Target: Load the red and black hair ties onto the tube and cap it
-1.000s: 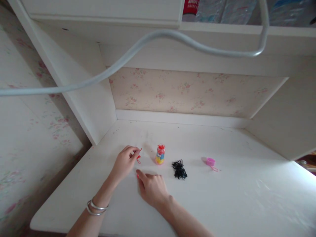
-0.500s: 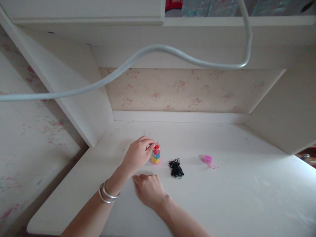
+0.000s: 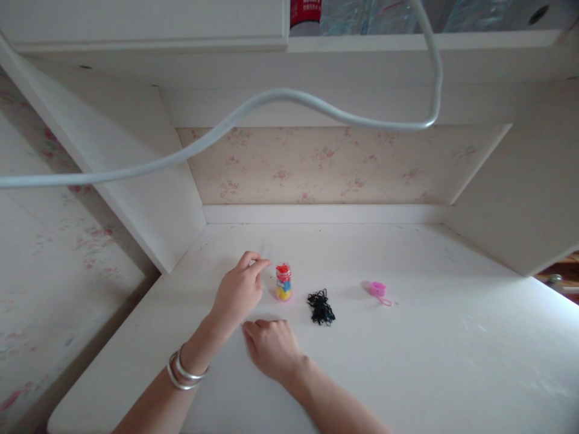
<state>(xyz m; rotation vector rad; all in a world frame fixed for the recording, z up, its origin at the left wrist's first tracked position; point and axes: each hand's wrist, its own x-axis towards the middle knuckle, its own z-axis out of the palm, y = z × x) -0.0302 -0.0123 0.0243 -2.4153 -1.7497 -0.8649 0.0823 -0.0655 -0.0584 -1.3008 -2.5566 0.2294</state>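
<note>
A small clear jar (image 3: 283, 284) filled with coloured elastic bands stands on the white desk (image 3: 407, 361), red bands showing at its open top. Just left of the jar is my left hand (image 3: 239, 290), thumb and forefinger pinched together with nothing visible between them. It wears silver bangles (image 3: 181, 372) at the wrist. My right hand (image 3: 271, 348) lies palm down on the desk in front of the jar, fingers flat and pointing left, holding nothing. Right of the jar lies a heap of black elastic bands (image 3: 321, 307), and further right a pink lid (image 3: 378, 289).
A grey cable (image 3: 271, 99) hangs across the view above the desk. The desk sits in an alcove with white side panels (image 3: 149, 181) and floral wallpaper (image 3: 325, 163) behind. A shelf above holds a red-labelled container (image 3: 304, 11) and plastic packaging.
My left hand carried red bands from the desk to the jar's top, then drew back a little to the left without them. My right hand stayed in place.
</note>
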